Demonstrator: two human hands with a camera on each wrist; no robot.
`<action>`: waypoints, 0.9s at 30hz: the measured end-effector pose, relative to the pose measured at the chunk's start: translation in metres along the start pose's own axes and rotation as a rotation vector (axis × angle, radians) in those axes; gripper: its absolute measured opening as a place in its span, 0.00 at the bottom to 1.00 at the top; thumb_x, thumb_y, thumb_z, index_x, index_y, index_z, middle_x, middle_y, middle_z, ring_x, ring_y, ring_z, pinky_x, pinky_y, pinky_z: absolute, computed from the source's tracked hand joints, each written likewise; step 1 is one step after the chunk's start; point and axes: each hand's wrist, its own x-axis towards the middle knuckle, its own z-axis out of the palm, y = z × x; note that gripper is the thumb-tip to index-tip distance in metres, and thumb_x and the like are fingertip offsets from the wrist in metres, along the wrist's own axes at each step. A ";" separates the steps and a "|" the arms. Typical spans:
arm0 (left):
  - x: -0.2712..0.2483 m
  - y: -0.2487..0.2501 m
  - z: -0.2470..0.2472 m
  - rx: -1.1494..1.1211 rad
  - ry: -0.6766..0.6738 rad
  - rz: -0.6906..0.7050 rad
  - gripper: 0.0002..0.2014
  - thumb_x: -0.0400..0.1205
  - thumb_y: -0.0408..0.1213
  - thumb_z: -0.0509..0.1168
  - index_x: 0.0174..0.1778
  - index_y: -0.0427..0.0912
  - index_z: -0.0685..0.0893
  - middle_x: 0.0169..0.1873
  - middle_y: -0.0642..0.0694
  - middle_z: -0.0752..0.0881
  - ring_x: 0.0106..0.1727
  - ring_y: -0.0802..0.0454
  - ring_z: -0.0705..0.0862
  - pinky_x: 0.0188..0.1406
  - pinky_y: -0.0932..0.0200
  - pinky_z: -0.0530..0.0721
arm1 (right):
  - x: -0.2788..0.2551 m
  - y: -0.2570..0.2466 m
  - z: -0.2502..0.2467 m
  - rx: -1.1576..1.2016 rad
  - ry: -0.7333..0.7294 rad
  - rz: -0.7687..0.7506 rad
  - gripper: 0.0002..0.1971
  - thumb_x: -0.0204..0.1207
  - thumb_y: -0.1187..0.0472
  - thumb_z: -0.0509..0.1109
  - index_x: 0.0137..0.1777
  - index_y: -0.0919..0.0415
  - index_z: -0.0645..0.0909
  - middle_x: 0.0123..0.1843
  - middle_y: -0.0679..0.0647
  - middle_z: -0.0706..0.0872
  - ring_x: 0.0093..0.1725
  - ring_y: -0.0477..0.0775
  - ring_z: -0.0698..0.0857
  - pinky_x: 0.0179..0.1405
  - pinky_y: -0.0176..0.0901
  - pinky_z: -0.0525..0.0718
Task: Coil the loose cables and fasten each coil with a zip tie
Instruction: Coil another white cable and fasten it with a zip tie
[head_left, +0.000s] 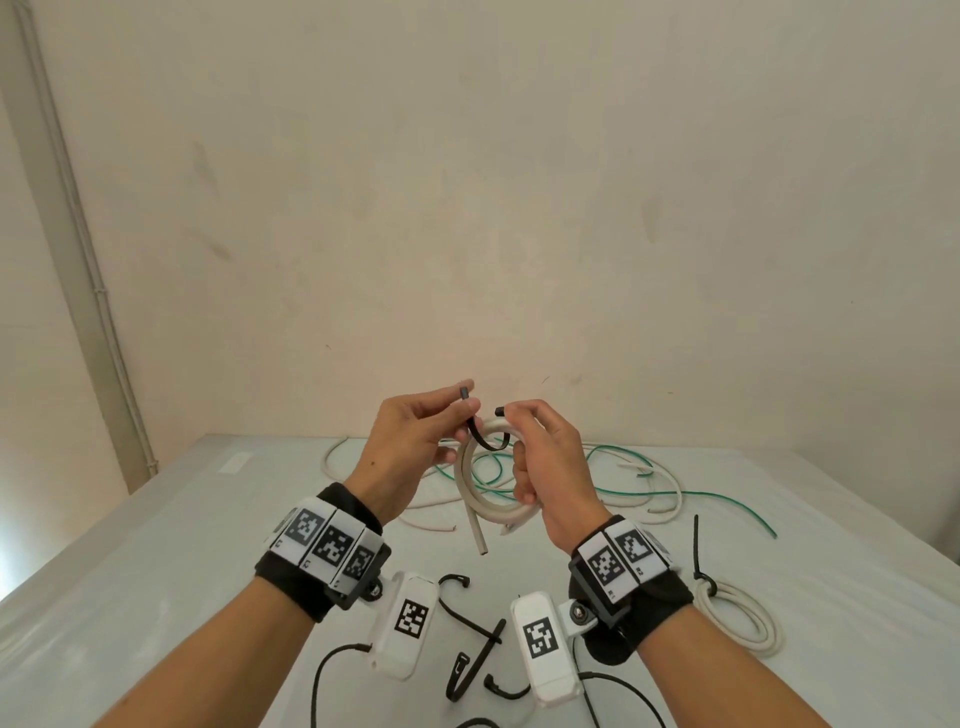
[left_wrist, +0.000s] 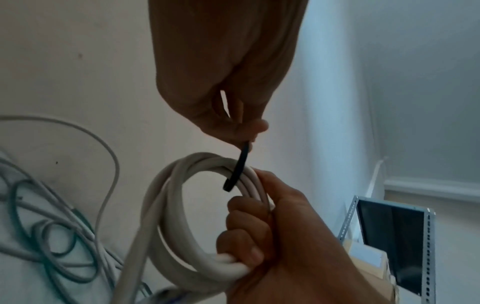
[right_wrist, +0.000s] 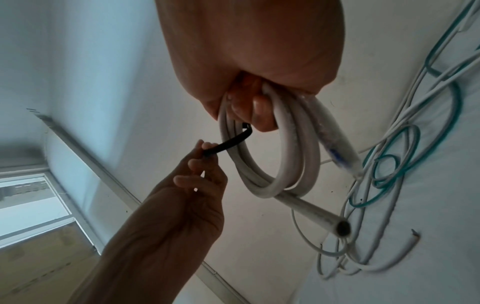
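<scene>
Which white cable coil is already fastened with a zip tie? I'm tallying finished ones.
The white coil lying on the table by the right wrist: a black tie cinches it. The coil held up in both hands has its tie unclosed.

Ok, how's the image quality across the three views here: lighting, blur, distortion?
Head view: evenly lit, sharp, wide-angle bending at the edges. Left wrist view: dim, soft, the left hand in shadow. Right wrist view: brighter, the white coil sharp, the green cable blurred near the edge.

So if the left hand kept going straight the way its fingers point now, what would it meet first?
Probably the right hand. The left hand, pinching the black zip tie, points across the white cable coil toward it; the gap looks small, though depth is uncertain.
</scene>
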 end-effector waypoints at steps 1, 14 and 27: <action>0.001 0.000 0.001 -0.012 0.049 0.021 0.11 0.84 0.31 0.74 0.61 0.35 0.91 0.37 0.42 0.90 0.31 0.59 0.82 0.27 0.67 0.80 | 0.000 0.000 0.001 0.009 0.001 0.000 0.09 0.87 0.53 0.67 0.53 0.57 0.86 0.26 0.51 0.63 0.22 0.49 0.61 0.20 0.41 0.61; 0.010 -0.008 0.003 0.600 -0.004 0.072 0.11 0.88 0.36 0.67 0.59 0.43 0.94 0.42 0.43 0.95 0.34 0.53 0.88 0.40 0.50 0.93 | 0.002 -0.001 0.001 0.046 0.022 -0.017 0.11 0.86 0.55 0.68 0.54 0.51 0.93 0.26 0.53 0.62 0.23 0.50 0.60 0.21 0.41 0.62; 0.010 -0.004 0.002 0.491 -0.062 0.024 0.09 0.87 0.34 0.70 0.50 0.40 0.96 0.44 0.32 0.93 0.37 0.53 0.87 0.53 0.45 0.93 | -0.002 0.001 0.002 -0.127 0.052 -0.074 0.11 0.85 0.51 0.69 0.49 0.46 0.93 0.22 0.46 0.67 0.24 0.51 0.63 0.21 0.41 0.67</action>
